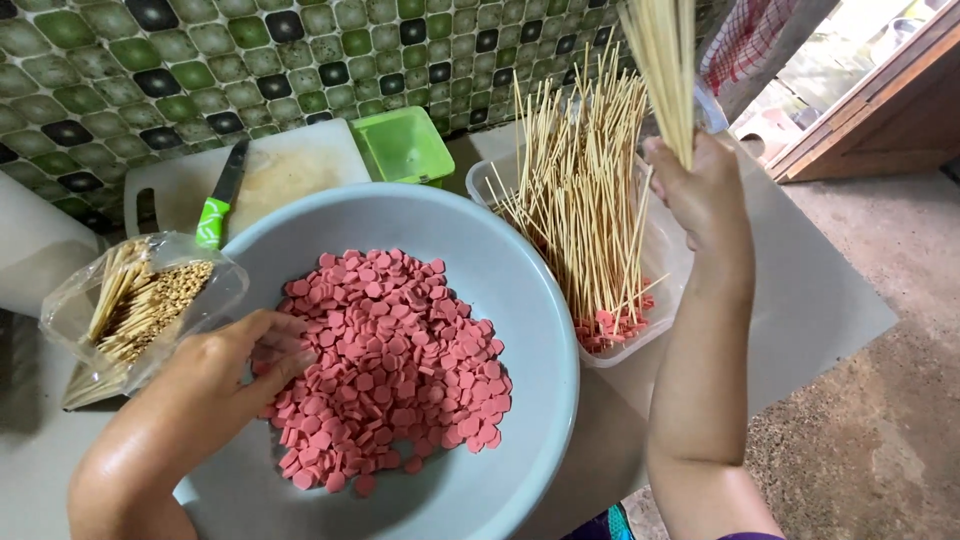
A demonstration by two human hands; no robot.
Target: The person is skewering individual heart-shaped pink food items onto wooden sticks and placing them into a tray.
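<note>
A: Containers and contents?

B: Large pale blue bowl (pixel 520 300) is set on the worktop (pixel 820 300), filled with a heap of pink sausage slices (pixel 390 370). Clear plastic tub (pixel 660 250) is placed just right of the bowl, touching its rim; a stand of wooden skewers (pixel 585 190) is leaned in it, pink slices threaded at the bottom ends. Clear bag (pixel 140 305) of spare sticks is laid left of the bowl. Small green box (pixel 405 145) is seen behind the bowl by the tiled wall; its contents cannot be told.

A: Hands?

B: Left hand (pixel 225 375) is rested on the left edge of the slice heap, fingers curled onto the slices; whether a slice is pinched cannot be told. Right hand (pixel 705 190) is raised above the tub, grip pressed together around a bundle of bare skewers (pixel 665 70), held upright.

A: Anything else?

B: White cutting board (pixel 290 170) is laid behind the bowl, a green-handled knife (pixel 220 195) resting on it.
</note>
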